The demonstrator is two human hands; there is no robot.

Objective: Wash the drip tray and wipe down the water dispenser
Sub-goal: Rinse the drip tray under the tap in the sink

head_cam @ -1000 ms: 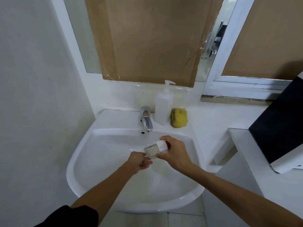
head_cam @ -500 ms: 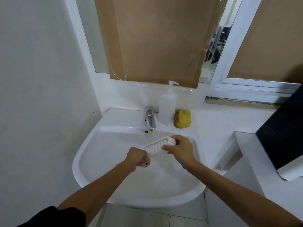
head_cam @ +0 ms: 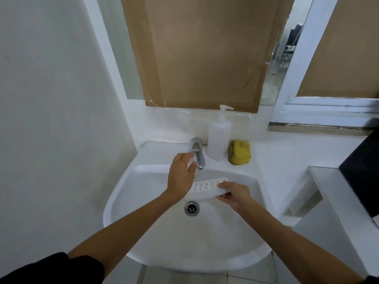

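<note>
A white slotted drip tray [head_cam: 207,187] is held over the white sink [head_cam: 155,238], below the chrome faucet [head_cam: 198,153]. My right hand [head_cam: 234,193] grips the tray's right end. My left hand [head_cam: 181,173] is off the tray, raised with its fingers apart at the left side of the faucet; whether it touches the faucet is unclear. No water stream is visible. The black water dispenser [head_cam: 363,177] shows only partly at the right edge.
A white pump bottle [head_cam: 219,138] and a yellow sponge [head_cam: 239,152] stand on the sink's back ledge right of the faucet. The drain [head_cam: 192,208] lies under the tray. A wall is close on the left, and a white counter [head_cam: 336,201] on the right.
My left hand let go of the tray's left end and rose to the faucet. The tray has turned flatter, held by my right hand alone.
</note>
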